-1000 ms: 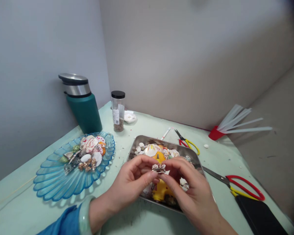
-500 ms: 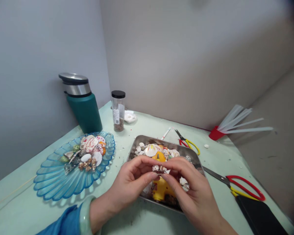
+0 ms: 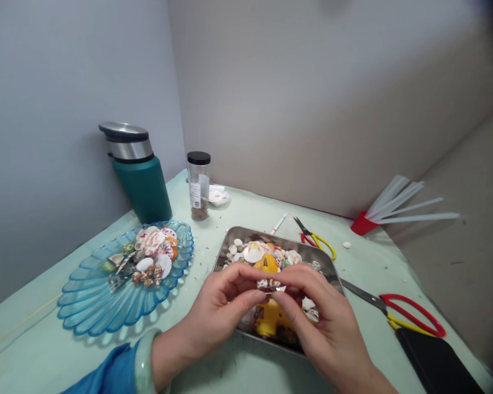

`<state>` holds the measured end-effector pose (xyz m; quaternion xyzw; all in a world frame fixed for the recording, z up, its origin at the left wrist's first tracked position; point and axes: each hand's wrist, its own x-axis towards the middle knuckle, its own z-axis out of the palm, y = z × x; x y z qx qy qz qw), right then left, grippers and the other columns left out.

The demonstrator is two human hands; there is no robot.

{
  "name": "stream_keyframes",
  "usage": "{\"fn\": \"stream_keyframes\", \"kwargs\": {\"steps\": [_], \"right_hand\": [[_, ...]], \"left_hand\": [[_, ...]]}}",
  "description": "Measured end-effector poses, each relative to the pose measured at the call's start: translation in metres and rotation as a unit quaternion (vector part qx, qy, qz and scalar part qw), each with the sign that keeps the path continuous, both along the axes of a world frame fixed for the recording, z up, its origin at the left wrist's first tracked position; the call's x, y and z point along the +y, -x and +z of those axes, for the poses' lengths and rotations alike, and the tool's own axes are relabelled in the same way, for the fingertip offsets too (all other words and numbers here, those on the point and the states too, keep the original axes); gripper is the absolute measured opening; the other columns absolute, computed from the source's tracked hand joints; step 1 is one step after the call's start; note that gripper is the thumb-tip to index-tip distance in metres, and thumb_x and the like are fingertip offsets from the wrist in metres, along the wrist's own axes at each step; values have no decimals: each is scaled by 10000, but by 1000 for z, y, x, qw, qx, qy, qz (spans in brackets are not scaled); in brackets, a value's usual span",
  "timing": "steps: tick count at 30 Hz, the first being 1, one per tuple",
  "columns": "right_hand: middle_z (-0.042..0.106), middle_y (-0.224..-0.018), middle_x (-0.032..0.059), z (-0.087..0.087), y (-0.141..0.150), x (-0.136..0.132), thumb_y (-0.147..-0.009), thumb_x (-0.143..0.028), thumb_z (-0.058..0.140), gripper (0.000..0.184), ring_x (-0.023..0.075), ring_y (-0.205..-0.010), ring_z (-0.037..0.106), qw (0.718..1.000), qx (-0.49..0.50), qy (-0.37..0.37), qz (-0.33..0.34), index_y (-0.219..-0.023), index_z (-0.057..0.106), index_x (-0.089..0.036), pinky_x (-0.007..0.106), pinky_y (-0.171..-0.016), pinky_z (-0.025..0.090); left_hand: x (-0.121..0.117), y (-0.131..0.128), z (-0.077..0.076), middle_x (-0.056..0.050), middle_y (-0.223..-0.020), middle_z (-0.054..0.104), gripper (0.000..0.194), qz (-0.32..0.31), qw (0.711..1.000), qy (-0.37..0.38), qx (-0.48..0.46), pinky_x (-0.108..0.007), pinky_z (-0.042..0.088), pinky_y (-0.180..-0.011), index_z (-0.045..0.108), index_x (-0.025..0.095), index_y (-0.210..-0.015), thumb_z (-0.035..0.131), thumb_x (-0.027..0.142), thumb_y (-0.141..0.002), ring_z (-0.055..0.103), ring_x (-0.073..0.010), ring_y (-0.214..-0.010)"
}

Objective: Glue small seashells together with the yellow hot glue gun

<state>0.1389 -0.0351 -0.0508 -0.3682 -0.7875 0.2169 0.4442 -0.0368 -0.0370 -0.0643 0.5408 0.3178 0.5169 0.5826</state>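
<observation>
My left hand [image 3: 228,298] and my right hand [image 3: 322,306] meet over the metal tray [image 3: 238,232], both closed in a pinch. Between their fingertips is a small piece with brown-and-white spotted shells [image 3: 268,283]. A thin shiny edge shows along its underside; the fingers hide the rest of it. Under the hands, a yellow glue gun [image 3: 271,320] lies in the tray, its nozzle pointing away from me. White and coloured seashells [image 3: 253,251] fill the tray's far part.
Left is a blue scalloped plate [image 3: 94,306] of shells; behind it stand a green bottle [image 3: 142,186] and a clear jar [image 3: 199,191]. Small scissors [image 3: 320,243], large scissors [image 3: 411,314] and a black object [image 3: 435,361] lie right. A red cup [image 3: 363,223] holds glue sticks [image 3: 394,197].
Almost nothing differs. The spotted shell piece is turned slightly between my fingertips, and both hands stay over the tray.
</observation>
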Motion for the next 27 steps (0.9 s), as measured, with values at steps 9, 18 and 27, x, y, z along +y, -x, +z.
{"fn": "stream_keyframes", "kwargs": {"steps": [9,18,27], "right_hand": [[603,-908,25,0,-1,-1,-864,-110,565,195,145,-793,589,1000,0,-8,-2,-1004,624,-234,246,-634,467],[579,-923,30,-2,0,0,-863,-91,563,192,139,-782,586,1000,1,-18,-2,-990,621,-223,245,-633,460],[569,-927,25,-1,-1,-1,-868,-85,552,195,122,-766,574,1000,-1,-24,5,-992,614,-222,231,-630,453]], "left_hand": [[0,0,-3,-44,-912,717,152,7,999,-10,40,-238,508,-773,662,158,-986,627,182,-840,661,-156,-853],[0,1,-1,-46,-902,719,147,20,998,-25,60,-227,512,-736,666,158,-973,625,165,-832,667,-154,-822],[0,3,-8,-57,-957,710,152,39,993,-72,91,-260,518,-790,672,166,-984,620,192,-844,667,-174,-874]]}}
